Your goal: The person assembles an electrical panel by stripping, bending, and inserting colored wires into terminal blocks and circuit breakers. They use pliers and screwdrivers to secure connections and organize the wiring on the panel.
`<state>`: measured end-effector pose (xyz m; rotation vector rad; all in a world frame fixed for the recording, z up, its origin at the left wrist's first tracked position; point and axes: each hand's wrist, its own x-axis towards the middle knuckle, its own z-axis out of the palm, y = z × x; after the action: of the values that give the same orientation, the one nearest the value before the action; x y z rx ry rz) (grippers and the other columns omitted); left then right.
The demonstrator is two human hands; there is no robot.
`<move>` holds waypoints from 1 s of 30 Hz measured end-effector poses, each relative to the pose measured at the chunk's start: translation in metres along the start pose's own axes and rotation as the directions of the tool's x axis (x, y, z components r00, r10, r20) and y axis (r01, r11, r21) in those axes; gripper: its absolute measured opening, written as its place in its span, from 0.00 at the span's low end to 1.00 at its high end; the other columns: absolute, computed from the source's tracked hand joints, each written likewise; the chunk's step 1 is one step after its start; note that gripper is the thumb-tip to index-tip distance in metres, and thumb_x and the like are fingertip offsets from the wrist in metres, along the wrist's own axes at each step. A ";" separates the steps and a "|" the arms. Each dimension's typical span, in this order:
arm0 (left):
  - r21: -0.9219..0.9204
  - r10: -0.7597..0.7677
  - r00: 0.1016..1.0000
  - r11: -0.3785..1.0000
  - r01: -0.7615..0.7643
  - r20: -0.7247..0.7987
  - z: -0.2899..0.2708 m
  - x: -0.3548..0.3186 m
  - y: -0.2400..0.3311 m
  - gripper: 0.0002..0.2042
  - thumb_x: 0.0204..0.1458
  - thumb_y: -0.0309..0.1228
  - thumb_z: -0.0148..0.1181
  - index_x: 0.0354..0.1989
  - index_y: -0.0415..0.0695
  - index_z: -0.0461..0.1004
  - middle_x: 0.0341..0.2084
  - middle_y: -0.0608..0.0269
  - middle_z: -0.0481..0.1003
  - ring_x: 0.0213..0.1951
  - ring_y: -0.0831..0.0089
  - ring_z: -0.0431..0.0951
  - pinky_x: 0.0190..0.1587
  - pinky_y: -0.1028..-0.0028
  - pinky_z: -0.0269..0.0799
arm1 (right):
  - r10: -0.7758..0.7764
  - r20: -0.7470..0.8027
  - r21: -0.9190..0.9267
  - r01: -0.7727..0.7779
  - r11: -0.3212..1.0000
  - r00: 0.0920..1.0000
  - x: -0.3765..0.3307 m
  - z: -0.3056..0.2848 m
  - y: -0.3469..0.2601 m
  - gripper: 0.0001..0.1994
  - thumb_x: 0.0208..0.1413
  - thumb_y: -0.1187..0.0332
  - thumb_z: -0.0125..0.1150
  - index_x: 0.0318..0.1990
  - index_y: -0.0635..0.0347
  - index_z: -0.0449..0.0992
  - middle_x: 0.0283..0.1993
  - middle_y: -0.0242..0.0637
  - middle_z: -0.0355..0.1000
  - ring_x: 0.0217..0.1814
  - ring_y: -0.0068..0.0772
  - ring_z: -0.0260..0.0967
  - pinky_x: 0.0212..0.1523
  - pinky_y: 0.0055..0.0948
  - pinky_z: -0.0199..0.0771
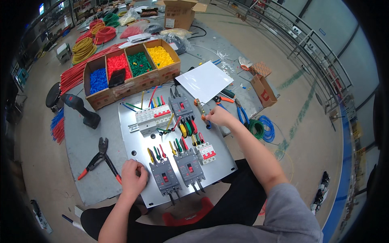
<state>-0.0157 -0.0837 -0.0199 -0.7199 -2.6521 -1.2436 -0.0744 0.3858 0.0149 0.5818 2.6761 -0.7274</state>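
Observation:
A metal mounting plate point(139, 121) lies before me, tilted slightly in view, with several grey circuit breakers on it. My left hand point(134, 177) rests at its left edge, fingers curled beside a grey breaker point(164, 177); anything inside them is hidden. At the plate's right side my right hand point(219, 116) pinches its fingertips by the lower end of a brass terminal bar point(199, 106); what they grip is too small to tell. Another grey breaker point(181, 105) stands left of that bar. A row of white breakers point(148, 116) and short coloured wires sit on the plate.
A divided cardboard box point(133, 83) of coloured caps stands behind the plate. A cordless drill point(83, 111) and a crimping tool point(101, 156) lie left. White paper point(206, 81), blue-handled pliers point(242, 111) and wire coils point(265, 128) are to the right.

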 end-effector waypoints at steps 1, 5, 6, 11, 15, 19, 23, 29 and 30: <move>0.007 -0.004 1.000 1.000 0.004 0.002 0.001 0.001 0.000 0.05 0.52 0.22 0.64 0.29 0.41 0.73 0.27 0.54 0.72 0.34 0.52 0.73 0.41 0.56 0.68 | 0.009 -0.028 -0.006 -0.009 1.000 1.000 -0.003 0.003 -0.006 0.18 0.61 0.53 0.73 0.43 0.60 0.91 0.42 0.51 0.87 0.45 0.47 0.85 0.49 0.43 0.83; 0.019 0.009 1.000 1.000 -0.010 0.017 0.006 0.005 -0.002 0.05 0.52 0.23 0.64 0.29 0.40 0.73 0.27 0.54 0.72 0.34 0.52 0.73 0.41 0.56 0.68 | -0.050 0.001 -0.085 0.050 0.995 0.999 -0.003 0.000 0.000 0.14 0.64 0.56 0.69 0.43 0.56 0.92 0.41 0.46 0.87 0.42 0.43 0.84 0.45 0.41 0.82; 0.025 0.005 1.000 1.000 -0.006 0.026 0.007 0.006 -0.002 0.05 0.52 0.23 0.65 0.30 0.40 0.73 0.27 0.54 0.72 0.34 0.52 0.73 0.41 0.56 0.68 | -0.014 0.063 0.036 0.011 0.999 0.998 -0.003 -0.001 0.001 0.13 0.65 0.57 0.67 0.43 0.55 0.91 0.37 0.41 0.85 0.38 0.39 0.80 0.40 0.39 0.79; 0.004 -0.044 0.998 0.999 0.044 0.048 0.015 0.009 -0.001 0.04 0.53 0.23 0.64 0.30 0.39 0.73 0.29 0.53 0.72 0.37 0.52 0.72 0.42 0.56 0.68 | 0.031 0.436 0.558 -0.297 0.774 0.899 0.007 0.001 0.027 0.12 0.75 0.61 0.56 0.46 0.52 0.86 0.24 0.21 0.63 0.23 0.22 0.53 0.26 0.29 0.56; -0.007 0.015 0.999 1.000 -0.015 -0.037 0.028 0.001 -0.005 0.02 0.54 0.21 0.60 0.31 0.38 0.73 0.30 0.53 0.73 0.39 0.50 0.70 0.45 0.56 0.67 | -0.120 0.634 0.718 -0.524 0.458 0.764 0.016 0.009 0.046 0.13 0.81 0.60 0.51 0.51 0.54 0.81 0.25 0.17 0.51 0.22 0.17 0.43 0.25 0.26 0.49; -0.023 0.031 0.999 0.999 -0.032 -0.026 0.033 0.001 -0.006 0.02 0.54 0.20 0.57 0.30 0.38 0.73 0.30 0.53 0.73 0.40 0.50 0.70 0.46 0.56 0.67 | -0.111 0.607 0.717 -0.483 0.502 0.787 0.012 0.008 0.048 0.14 0.81 0.57 0.51 0.51 0.52 0.81 0.25 0.16 0.50 0.22 0.16 0.42 0.25 0.25 0.48; -0.016 -0.003 1.000 1.000 0.003 -0.018 0.031 -0.003 -0.008 0.02 0.54 0.19 0.57 0.30 0.38 0.73 0.30 0.53 0.73 0.40 0.50 0.70 0.46 0.56 0.67 | -0.005 0.388 0.521 -0.215 0.826 0.922 -0.002 0.003 0.023 0.15 0.77 0.55 0.57 0.47 0.55 0.85 0.24 0.21 0.61 0.23 0.20 0.55 0.26 0.30 0.57; -0.034 -0.006 0.999 0.999 0.005 -0.031 0.031 -0.003 -0.010 0.02 0.54 0.19 0.57 0.30 0.39 0.74 0.30 0.54 0.74 0.39 0.51 0.70 0.46 0.56 0.68 | -0.062 0.004 0.017 0.062 0.998 0.998 -0.013 0.006 0.003 0.18 0.66 0.54 0.69 0.42 0.63 0.89 0.36 0.44 0.85 0.38 0.41 0.82 0.43 0.42 0.79; -0.041 -0.003 0.999 0.999 0.002 -0.038 0.030 -0.003 -0.010 0.02 0.54 0.19 0.57 0.30 0.39 0.74 0.30 0.54 0.74 0.39 0.51 0.70 0.46 0.56 0.68 | -0.019 0.011 -0.050 0.019 0.999 1.000 -0.017 0.004 -0.007 0.18 0.64 0.54 0.70 0.42 0.63 0.89 0.39 0.47 0.86 0.41 0.44 0.83 0.47 0.43 0.80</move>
<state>-0.0151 -0.0679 -0.0479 -0.6912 -2.6049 -1.3028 -0.0618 0.3731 0.0217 0.5388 2.6854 -0.6642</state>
